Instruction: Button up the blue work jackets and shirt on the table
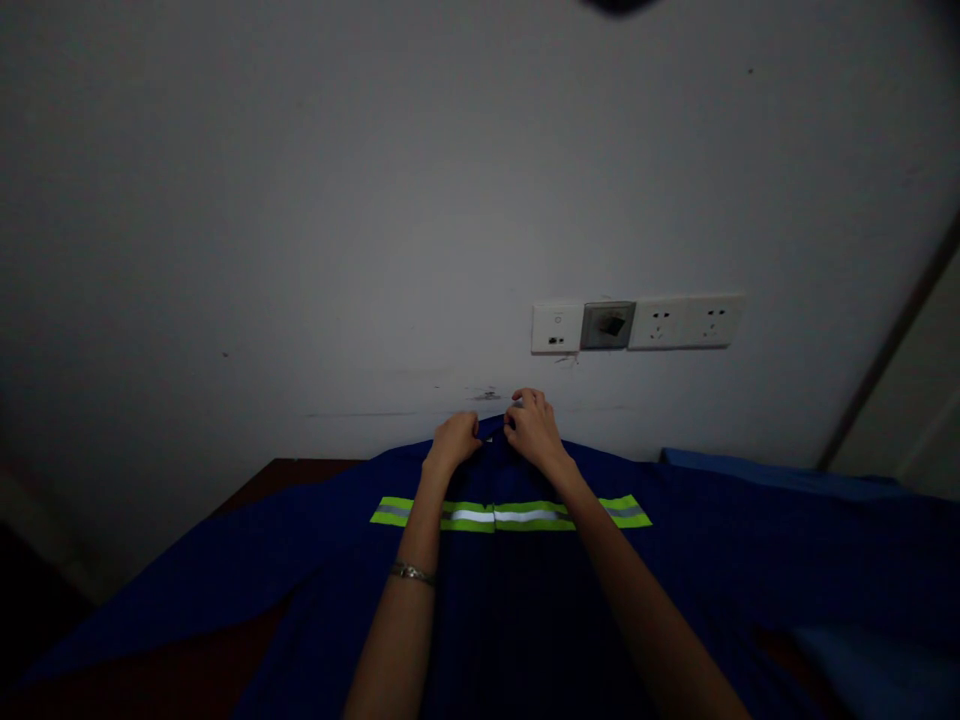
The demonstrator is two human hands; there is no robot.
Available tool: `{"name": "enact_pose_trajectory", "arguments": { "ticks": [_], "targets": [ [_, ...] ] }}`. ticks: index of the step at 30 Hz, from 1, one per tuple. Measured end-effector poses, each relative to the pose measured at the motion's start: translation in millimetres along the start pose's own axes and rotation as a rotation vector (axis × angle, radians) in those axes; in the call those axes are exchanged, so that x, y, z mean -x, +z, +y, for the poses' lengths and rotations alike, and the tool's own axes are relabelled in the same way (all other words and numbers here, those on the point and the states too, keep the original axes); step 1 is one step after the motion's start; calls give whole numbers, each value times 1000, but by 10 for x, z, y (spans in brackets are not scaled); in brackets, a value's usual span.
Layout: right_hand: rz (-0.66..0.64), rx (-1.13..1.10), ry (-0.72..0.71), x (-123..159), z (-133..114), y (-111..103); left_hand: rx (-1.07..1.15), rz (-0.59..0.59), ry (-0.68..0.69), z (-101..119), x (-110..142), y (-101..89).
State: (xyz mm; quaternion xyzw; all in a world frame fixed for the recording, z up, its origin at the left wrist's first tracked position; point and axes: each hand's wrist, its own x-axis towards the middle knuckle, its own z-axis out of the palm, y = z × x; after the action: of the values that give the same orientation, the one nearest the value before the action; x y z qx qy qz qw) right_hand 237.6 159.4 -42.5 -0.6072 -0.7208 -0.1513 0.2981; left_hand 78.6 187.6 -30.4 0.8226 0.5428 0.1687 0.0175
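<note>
We face a pale wall [337, 200], which fills most of our view and closes off the space just beyond our hands. Below it, a long-sleeved dark blue work jacket [480, 590] lies spread under our forearms, its collar end towards the wall, with one sleeve running out to each side of our hands. The dark red counter [300, 468] shows at its far edge to the left of our left hand, and again below that sleeve; the jacket covers much of the rest. To the right of our hands, lighter blue cloth [780, 474] shows beyond the jacket, along the wall.

A yellow-green and silver reflective band [525, 516] crosses the jacket, nearer us than our hands. Up the wall, right of our right hand, sit a row of sockets [686, 322] and a darker grey wall plate [609, 326].

Our hands are slightly apart at the collar [492, 430]. The left hand [456, 440] is curled, its thumb and fingers pinching the collar edge. The right hand [532, 428] has bent fingers at the other side; we cannot tell whether they grip. A bracelet [412, 573] circles our left forearm.
</note>
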Motion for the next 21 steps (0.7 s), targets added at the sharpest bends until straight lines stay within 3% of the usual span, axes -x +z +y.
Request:
{"name": "enact_pose_trajectory", "arguments": {
  "ticks": [4, 8, 12, 17, 21],
  "targets": [
    [-11, 17, 15, 17, -36, -46, -47, 11, 36, -69, 15, -53],
    [-42, 39, 37, 41, -248, -199, 11, -2, 79, -123, -13, -92],
    [-251, -128, 4, 81, -458, -210, 131, 25, 121, -192, -61, -69],
    [-443, -234, 107, 139, -372, 231, 248, 38, 108, -265, -116, -6],
    [-538, -657, -25, 133, -225, 641, 325, 59, 122, -296, -148, 16]
  ]
}}
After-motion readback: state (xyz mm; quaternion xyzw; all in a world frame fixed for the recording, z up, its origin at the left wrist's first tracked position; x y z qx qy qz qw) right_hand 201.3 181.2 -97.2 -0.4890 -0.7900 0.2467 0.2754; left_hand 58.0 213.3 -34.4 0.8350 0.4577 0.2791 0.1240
